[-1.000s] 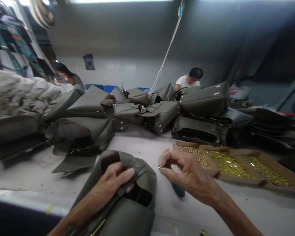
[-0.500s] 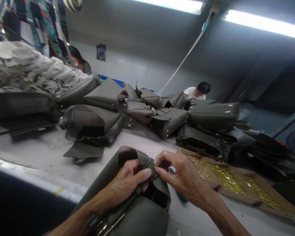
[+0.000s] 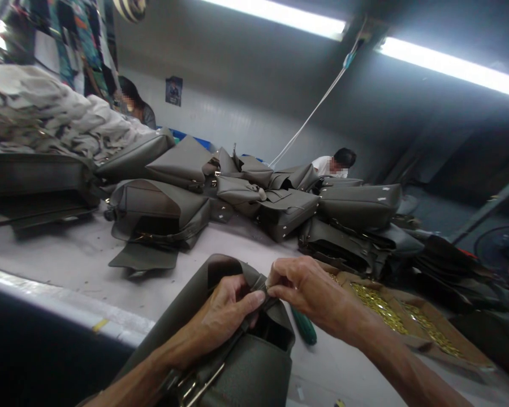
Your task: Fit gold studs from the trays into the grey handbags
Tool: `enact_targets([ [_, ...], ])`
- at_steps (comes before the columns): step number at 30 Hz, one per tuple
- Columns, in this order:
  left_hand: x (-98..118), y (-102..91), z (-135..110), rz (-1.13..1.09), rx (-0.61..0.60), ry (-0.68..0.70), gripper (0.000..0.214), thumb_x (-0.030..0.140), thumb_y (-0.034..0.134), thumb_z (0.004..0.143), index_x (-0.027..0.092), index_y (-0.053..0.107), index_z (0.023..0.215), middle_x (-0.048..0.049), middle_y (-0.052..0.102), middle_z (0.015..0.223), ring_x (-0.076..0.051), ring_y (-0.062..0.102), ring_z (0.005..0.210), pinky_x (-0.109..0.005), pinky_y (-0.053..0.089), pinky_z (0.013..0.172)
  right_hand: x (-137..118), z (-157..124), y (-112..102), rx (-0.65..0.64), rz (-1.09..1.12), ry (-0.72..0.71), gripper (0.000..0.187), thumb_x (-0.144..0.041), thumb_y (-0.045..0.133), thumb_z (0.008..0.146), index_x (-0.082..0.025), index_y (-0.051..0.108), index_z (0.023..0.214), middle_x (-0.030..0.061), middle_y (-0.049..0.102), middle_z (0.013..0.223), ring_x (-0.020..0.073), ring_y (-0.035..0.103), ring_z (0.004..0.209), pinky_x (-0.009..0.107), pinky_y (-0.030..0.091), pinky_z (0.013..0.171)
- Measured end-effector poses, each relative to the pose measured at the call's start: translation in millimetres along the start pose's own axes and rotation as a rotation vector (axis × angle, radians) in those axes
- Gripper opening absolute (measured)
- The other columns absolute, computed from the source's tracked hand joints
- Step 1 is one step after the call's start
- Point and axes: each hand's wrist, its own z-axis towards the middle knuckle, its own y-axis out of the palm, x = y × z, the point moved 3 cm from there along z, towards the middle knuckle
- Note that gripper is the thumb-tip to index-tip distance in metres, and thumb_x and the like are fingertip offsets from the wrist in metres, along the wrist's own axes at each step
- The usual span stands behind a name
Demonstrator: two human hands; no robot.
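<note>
An olive-grey leather bag [image 3: 246,373] stands open right in front of me on the white table [image 3: 80,254]. My left hand [image 3: 224,314] grips the bag's strap at the top rim, thumb pressed on it. My right hand [image 3: 305,288] pinches its fingertips together against the same spot on the strap; whatever small piece it holds is hidden by the fingers. A green-handled tool [image 3: 304,329] lies on the table just beyond the bag, under my right wrist.
Cardboard trays [image 3: 411,333] of small gold fittings sit at the right. Several matching bags [image 3: 161,212] are piled across the back of the table, with pale fabric [image 3: 46,124] heaped at the left. Two other people work behind the piles. The table's near edge [image 3: 68,308] runs at left.
My right hand came from above the trays over to the bag's strap and now pinches against it beside my left thumb. The view tilted up and turned slightly.
</note>
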Motion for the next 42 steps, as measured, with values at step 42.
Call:
enact_targets([
  [42, -2.4, -6.7, 2.2, -0.018, 0.045, -0.034, 0.032, 0.045, 0.054, 0.086, 0.012, 0.056, 0.086, 0.0019, 0.049, 0.062, -0.009, 0.039, 0.056, -0.021, 0.030, 0.055, 29.7, -5.4, 27.7, 0.230, 0.416, -0.071, 0.011, -0.027, 0.059, 0.088, -0.017, 0.059, 0.090, 0.0010, 0.063, 0.083, 0.0139, 0.057, 0.075, 0.025, 0.041, 0.069],
])
